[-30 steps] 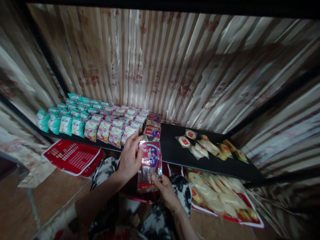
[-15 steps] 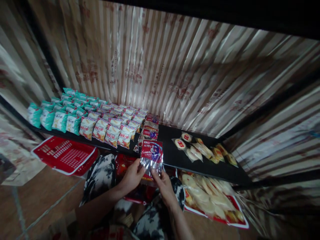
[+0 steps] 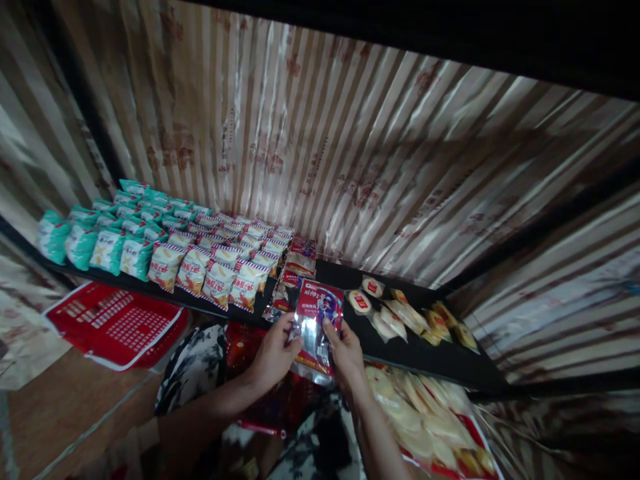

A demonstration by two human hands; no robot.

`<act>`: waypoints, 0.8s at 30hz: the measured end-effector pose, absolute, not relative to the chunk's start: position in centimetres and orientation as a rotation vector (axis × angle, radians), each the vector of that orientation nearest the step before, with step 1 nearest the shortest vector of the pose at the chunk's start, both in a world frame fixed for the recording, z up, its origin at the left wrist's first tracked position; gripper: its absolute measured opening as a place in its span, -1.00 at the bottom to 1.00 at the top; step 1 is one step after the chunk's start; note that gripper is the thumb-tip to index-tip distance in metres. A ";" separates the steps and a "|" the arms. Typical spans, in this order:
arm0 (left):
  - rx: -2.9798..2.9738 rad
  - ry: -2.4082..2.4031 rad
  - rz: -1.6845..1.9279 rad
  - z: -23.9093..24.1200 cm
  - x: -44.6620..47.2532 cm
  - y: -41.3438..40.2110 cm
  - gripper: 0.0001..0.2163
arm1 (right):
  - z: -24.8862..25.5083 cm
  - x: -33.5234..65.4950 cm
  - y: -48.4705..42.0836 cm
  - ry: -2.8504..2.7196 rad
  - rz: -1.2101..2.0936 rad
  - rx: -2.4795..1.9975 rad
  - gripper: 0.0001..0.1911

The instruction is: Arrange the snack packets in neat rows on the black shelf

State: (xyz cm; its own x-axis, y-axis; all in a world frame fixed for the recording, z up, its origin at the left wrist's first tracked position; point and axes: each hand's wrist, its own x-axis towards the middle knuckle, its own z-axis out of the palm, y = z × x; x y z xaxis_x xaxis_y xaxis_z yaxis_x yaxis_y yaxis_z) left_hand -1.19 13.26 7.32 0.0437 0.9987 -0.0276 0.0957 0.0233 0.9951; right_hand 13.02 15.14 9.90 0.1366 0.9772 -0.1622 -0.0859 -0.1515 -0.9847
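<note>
Between my two hands is a red and silver snack packet point(image 3: 316, 327), held in front of the black shelf's edge with its printed face toward me. My left hand point(image 3: 276, 352) grips its left side, thumb on the front. On the right side, my right hand point(image 3: 345, 350) pinches it with the thumb across the face. Just behind, a row of similar red packets point(image 3: 301, 257) lies on the shelf point(image 3: 425, 353). Left of that row stand white shrimp-snack bags point(image 3: 217, 280) in lines, then teal bags point(image 3: 107, 250).
Round pastries point(image 3: 359, 302) and yellow packets point(image 3: 436, 327) lie on the shelf's right part. Below are a red basket point(image 3: 120, 320) at left, a basket of pale packaged food point(image 3: 425, 413) at right, and another red basket point(image 3: 260, 433) between my knees. Striped sheeting point(image 3: 320, 133) backs the shelf.
The packet has moved slightly right and tilted, showing more of its lower front. My right hand has shifted up along its side. The view has shifted a little.
</note>
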 end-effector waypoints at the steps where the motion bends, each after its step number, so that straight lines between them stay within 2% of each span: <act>1: 1.275 1.273 1.168 7.6 -1.1 14.1 -0.56 | 10.4 13.0 16.4 -0.994 1.229 -1.327 -0.51; 7: 1.548 1.434 1.359 9.7 -1.0 18.5 -0.54 | 11.3 12.4 24.0 -1.247 0.937 -1.435 -0.54; 18: 1.781 1.738 1.097 10.0 -0.9 25.8 -0.52 | 10.6 10.9 32.3 -1.603 0.419 -1.706 -0.69; 24: 1.838 1.884 0.974 10.1 -1.1 26.4 -0.55 | 8.8 10.3 33.7 -1.686 0.426 -1.819 -0.60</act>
